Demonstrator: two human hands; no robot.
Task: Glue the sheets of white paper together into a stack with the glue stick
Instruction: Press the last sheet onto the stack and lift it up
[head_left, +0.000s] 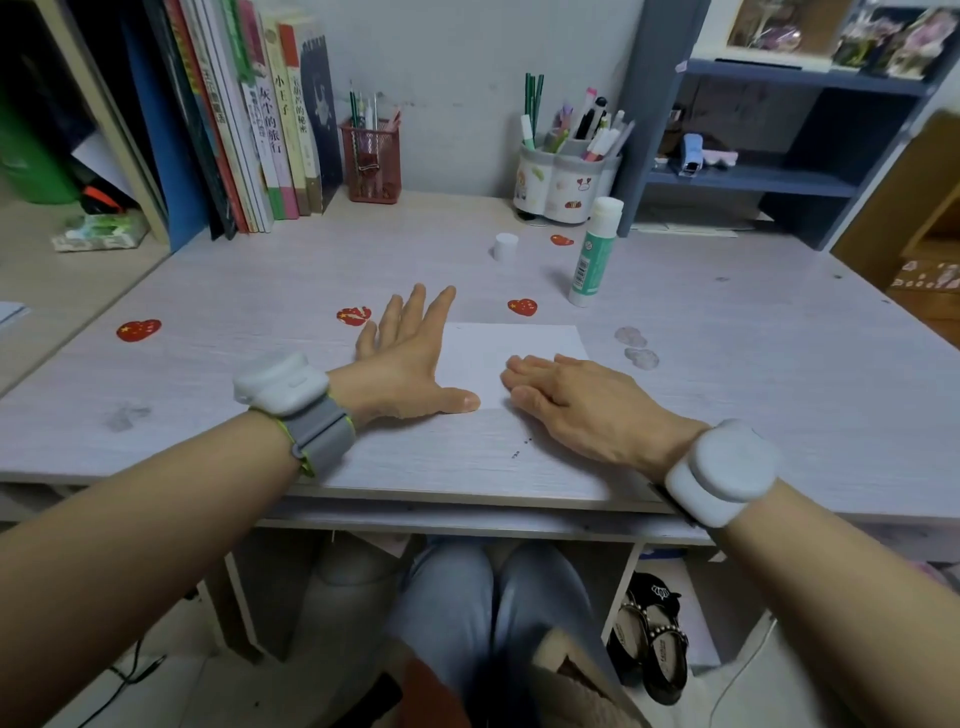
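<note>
White paper (514, 345) lies flat on the desk in front of me. My left hand (410, 353) presses its left edge with straight fingers and the thumb stretched along the near edge. My right hand (576, 397) lies flat on the paper's near right part, fingers straight and pointing left. A green and white glue stick (592, 254) stands upright behind the paper to the right, uncapped, its white glue showing at the top. Its white cap (505, 246) stands apart on the desk, further back and to the left.
Heart stickers (522, 306) dot the desk (260, 441). Against the back wall stand a row of books (270, 130), a red mesh pen cup (371, 158) and a white pen holder (563, 179). A blue shelf unit (779, 156) fills the back right corner.
</note>
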